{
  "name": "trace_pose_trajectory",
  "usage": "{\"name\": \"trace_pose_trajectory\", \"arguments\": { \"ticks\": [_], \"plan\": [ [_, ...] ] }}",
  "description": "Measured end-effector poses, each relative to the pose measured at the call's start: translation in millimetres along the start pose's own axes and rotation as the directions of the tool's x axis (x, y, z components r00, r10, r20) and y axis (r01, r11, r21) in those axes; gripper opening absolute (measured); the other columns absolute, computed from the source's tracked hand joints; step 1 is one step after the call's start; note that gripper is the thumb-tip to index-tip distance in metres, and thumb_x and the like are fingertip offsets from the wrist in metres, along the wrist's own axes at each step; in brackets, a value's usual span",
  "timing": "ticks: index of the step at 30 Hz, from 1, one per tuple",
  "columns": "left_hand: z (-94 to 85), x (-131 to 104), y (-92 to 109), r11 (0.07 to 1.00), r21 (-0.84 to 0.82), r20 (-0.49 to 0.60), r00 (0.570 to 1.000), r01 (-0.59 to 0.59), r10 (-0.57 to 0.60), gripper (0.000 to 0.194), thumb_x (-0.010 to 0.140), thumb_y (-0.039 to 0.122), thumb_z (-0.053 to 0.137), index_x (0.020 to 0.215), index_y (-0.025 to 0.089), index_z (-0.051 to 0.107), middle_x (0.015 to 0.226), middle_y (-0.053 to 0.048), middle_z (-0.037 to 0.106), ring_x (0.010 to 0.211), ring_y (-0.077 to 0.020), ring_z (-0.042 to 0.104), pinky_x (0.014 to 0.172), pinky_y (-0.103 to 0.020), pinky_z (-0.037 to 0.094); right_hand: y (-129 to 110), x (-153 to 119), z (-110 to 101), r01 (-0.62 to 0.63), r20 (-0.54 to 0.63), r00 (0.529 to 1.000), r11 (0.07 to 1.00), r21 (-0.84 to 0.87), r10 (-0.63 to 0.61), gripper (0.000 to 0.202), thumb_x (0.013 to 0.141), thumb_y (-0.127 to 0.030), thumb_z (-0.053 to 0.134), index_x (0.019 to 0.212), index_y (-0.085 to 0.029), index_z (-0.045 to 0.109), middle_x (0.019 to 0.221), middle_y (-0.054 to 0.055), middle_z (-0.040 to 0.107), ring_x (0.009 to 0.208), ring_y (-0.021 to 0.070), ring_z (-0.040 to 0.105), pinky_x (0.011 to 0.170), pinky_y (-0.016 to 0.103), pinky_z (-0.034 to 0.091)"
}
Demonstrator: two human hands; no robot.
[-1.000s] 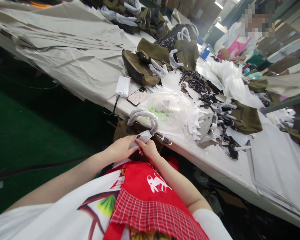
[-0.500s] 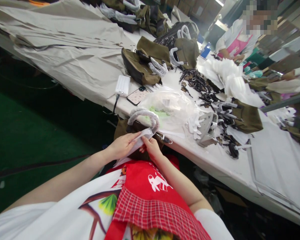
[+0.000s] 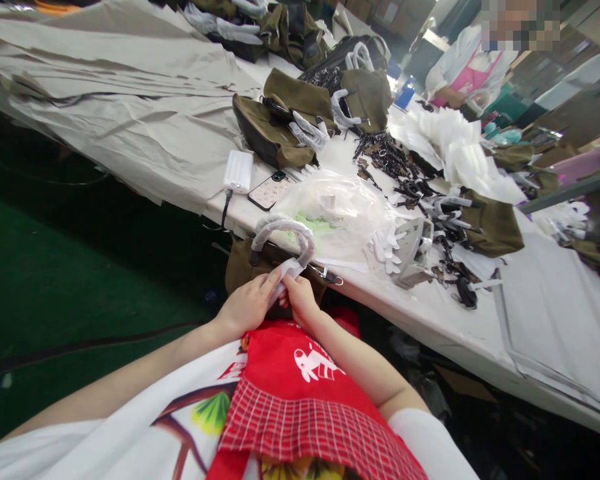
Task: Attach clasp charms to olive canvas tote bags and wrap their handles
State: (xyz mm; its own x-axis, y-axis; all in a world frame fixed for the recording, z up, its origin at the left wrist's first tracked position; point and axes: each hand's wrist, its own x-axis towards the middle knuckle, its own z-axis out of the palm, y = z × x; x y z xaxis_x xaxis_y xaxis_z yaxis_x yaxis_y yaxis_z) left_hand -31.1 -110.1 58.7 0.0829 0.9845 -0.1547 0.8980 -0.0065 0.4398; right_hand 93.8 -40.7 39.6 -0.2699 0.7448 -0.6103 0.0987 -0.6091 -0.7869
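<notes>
An olive-brown bag (image 3: 240, 265) is between my body and the table edge, its curved handle (image 3: 285, 227) standing up in a pale wrapping. White wrapping material (image 3: 291, 268) lies at the handle's right end. My left hand (image 3: 247, 300) is closed on this wrapping from the left, thumb and fingers pinched together. On the right side, my right hand (image 3: 300, 298) pinches the same wrapping just below the handle end. The two hands are close together. A metal clip (image 3: 330, 276) sticks out from the bag to the right of them.
The table (image 3: 410, 313) carries a phone (image 3: 271, 191), a white power bank (image 3: 239, 171), a clear plastic bag (image 3: 345, 213), a grey holder (image 3: 413, 253), dark straps and more olive bags (image 3: 300, 97). A person in a pink apron (image 3: 473, 73) stands beyond.
My left hand has moved closer to my right hand, and less of the white wrapping shows between them. The view has shifted slightly.
</notes>
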Motion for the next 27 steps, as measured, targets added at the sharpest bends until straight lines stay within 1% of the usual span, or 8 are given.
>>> {"name": "trace_pose_trajectory", "arguments": {
  "ticks": [9,12,14,17,20,23,25,27],
  "plan": [
    [-4.3,-12,3,0.991,0.129,0.022,1.000,-0.021,0.018,0.067,0.087,0.016,0.046,0.151,0.024,0.030,0.145,-0.017,0.044,0.124,-0.0320,0.055,0.092,-0.040,0.052,4,-1,-5,0.009,0.173,0.984,0.992,0.127,-0.031,0.038,0.083,-0.051,0.056,0.067,-0.017,0.056,0.049,0.001,0.058,0.039,0.0117,0.050,0.038,0.022,0.037],
    [-5.3,-14,3,0.997,0.007,0.016,0.997,-0.070,0.070,0.059,0.087,0.018,0.047,0.145,0.029,0.042,0.147,-0.015,0.043,0.125,-0.0333,0.054,0.095,-0.043,0.050,3,1,-6,0.097,0.087,0.991,0.992,0.076,-0.103,0.045,0.076,-0.061,0.063,0.065,-0.018,0.053,0.042,-0.002,0.051,0.035,0.0101,0.043,0.035,0.022,0.031],
    [-8.5,-14,0,0.970,-0.213,-0.041,0.993,-0.120,0.114,0.050,0.092,0.025,0.042,0.141,0.028,0.048,0.147,-0.013,0.045,0.127,-0.0304,0.053,0.100,-0.042,0.048,2,3,-7,0.141,0.052,0.988,0.988,0.059,-0.144,0.049,0.071,-0.066,0.065,0.064,-0.019,0.052,0.041,-0.004,0.049,0.034,0.0092,0.040,0.035,0.022,0.030],
    [-17.3,-8,-8,0.809,-0.586,-0.126,0.991,-0.037,-0.045,0.055,0.097,0.042,0.034,0.146,0.019,0.039,0.134,-0.013,0.059,0.120,-0.0257,0.058,0.104,-0.040,0.044,1,4,-9,0.193,0.048,0.980,0.980,0.037,-0.195,0.055,0.067,-0.072,0.063,0.064,-0.019,0.052,0.042,-0.003,0.050,0.035,0.0094,0.041,0.036,0.022,0.030],
    [-24.7,3,-13,0.637,-0.743,0.065,0.969,0.207,-0.239,0.062,0.086,0.058,0.048,0.125,0.011,0.059,0.105,-0.013,0.072,0.100,-0.0279,0.066,0.090,-0.037,0.051,1,4,-11,0.226,0.054,0.973,0.974,0.000,-0.225,0.056,0.067,-0.075,0.062,0.064,-0.019,0.051,0.042,-0.003,0.049,0.036,0.0101,0.042,0.037,0.023,0.031],
    [-25.1,12,-12,0.427,-0.809,0.374,0.914,0.404,-0.158,0.057,0.071,0.065,0.064,0.095,0.013,0.069,0.083,-0.010,0.074,0.077,-0.0258,0.068,0.070,-0.034,0.054,2,3,-12,0.249,0.051,0.967,0.969,-0.011,-0.248,0.056,0.068,-0.075,0.060,0.066,-0.020,0.049,0.044,-0.003,0.049,0.038,0.0105,0.043,0.039,0.024,0.031],
    [-22.9,15,-10,0.287,-0.828,0.467,0.876,0.482,-0.122,0.057,0.065,0.063,0.071,0.092,0.013,0.069,0.074,-0.008,0.073,0.066,-0.0225,0.067,0.062,-0.031,0.052,4,4,-12,0.258,0.046,0.965,0.966,-0.016,-0.257,0.056,0.067,-0.076,0.060,0.066,-0.021,0.049,0.045,-0.003,0.050,0.039,0.0105,0.043,0.039,0.024,0.032],
    [-21.0,15,-8,0.234,-0.832,0.483,0.864,0.503,-0.139,0.055,0.060,0.056,0.078,0.091,0.013,0.068,0.071,-0.007,0.073,0.062,-0.0200,0.066,0.059,-0.028,0.050,5,5,-14,0.262,0.039,0.965,0.965,-0.023,-0.261,0.057,0.067,-0.077,0.059,0.066,-0.021,0.049,0.046,-0.003,0.050,0.039,0.0106,0.043,0.040,0.024,0.032]
  ]
}}
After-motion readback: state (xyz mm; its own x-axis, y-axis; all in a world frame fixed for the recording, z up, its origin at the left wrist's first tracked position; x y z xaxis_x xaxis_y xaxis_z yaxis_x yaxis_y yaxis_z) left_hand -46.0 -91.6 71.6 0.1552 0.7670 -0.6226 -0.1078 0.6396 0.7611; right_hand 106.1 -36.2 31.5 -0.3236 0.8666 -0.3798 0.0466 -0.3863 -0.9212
